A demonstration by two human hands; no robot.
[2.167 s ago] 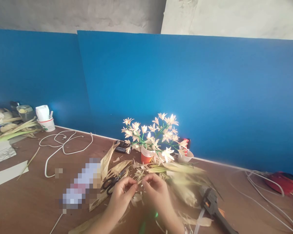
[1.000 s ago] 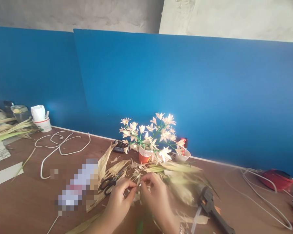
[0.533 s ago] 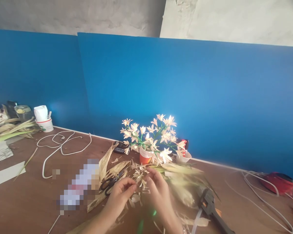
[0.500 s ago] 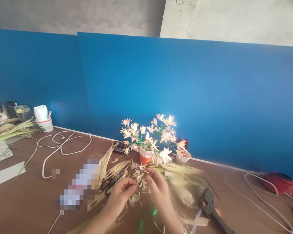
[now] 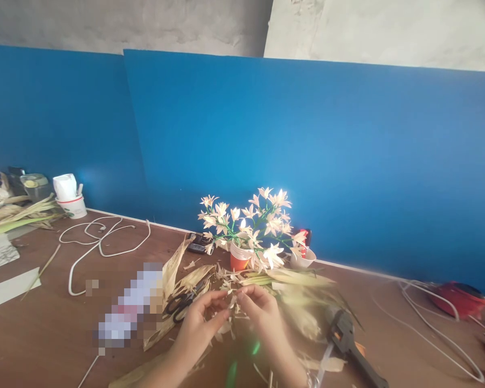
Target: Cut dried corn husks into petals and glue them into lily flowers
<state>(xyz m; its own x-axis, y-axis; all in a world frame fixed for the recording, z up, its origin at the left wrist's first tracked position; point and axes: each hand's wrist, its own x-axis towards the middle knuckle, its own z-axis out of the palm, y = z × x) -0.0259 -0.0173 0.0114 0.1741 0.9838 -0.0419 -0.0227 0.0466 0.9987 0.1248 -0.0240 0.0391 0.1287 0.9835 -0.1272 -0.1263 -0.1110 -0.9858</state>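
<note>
Low over the table's middle, my left hand (image 5: 204, 320) and my right hand (image 5: 262, 312) meet almost fingertip to fingertip. Both have their thumbs and fingers pinched together around a small pale piece of corn husk (image 5: 232, 300); its exact shape is too small to tell. Husk scraps lie beneath and behind the fingers. Just beyond stands a paper cup (image 5: 240, 261) holding husk flowers (image 5: 272, 223) on green stems. Black-handled scissors (image 5: 180, 307) rest among dry husks (image 5: 173, 269) left of my left hand. A black glue gun (image 5: 345, 337) lies right of my right hand.
Pale green husks (image 5: 303, 302) spread behind the glue gun. A blurred-out long object (image 5: 129, 307) lies left, near a white cable (image 5: 101, 242). A white cup (image 5: 73, 207) stands at far left, a red object (image 5: 461, 302) at far right. Behind rises a blue panel (image 5: 307, 151).
My hands have come closer together; the right fingertips have moved left and down to meet the left ones. The pale husk piece now shows between them. The view has shifted slightly.
</note>
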